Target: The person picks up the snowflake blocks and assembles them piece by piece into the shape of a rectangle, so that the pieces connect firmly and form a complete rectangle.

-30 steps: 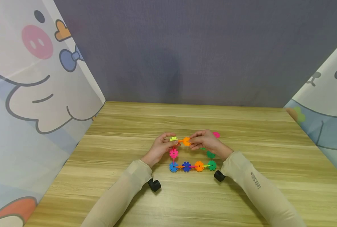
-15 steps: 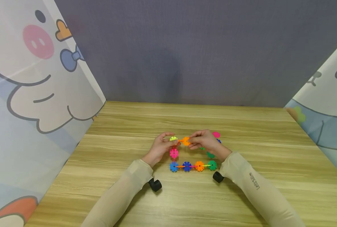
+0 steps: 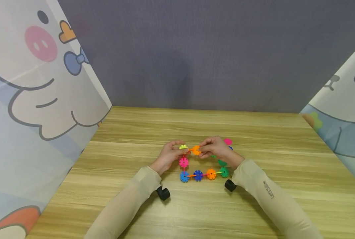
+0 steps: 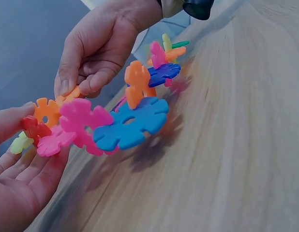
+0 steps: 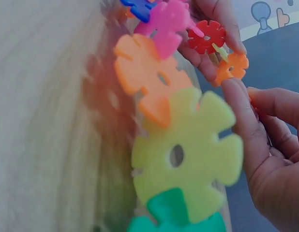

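Notched plastic snowflake discs are slotted edge to edge into a chain that bends round in a loop. At its far left corner my left hand (image 3: 169, 155) grips a yellow-green disc (image 3: 183, 146), thumb on top. My right hand (image 3: 220, 148) pinches an orange disc (image 3: 195, 150) just right of it; an upright orange disc (image 4: 46, 112) links the two. Down the left side comes a pink disc (image 3: 183, 162), then a light blue disc (image 4: 135, 123). Along the front run a dark blue disc (image 3: 198, 175), an orange disc (image 3: 211, 174) and a green disc (image 3: 224, 172). My right hand partly hides the right side.
Beyond my right hand, a pink disc (image 3: 228, 141) and a blue disc edge (image 3: 231, 148) show. The wooden table (image 3: 135, 129) ends at a grey back panel (image 3: 177, 66). Cartoon-printed panels (image 3: 46, 83) stand at both sides.
The chain's front row has tilted slightly, its right end now a little farther back and its left corner nearer. Both hands keep their hold and barely move.
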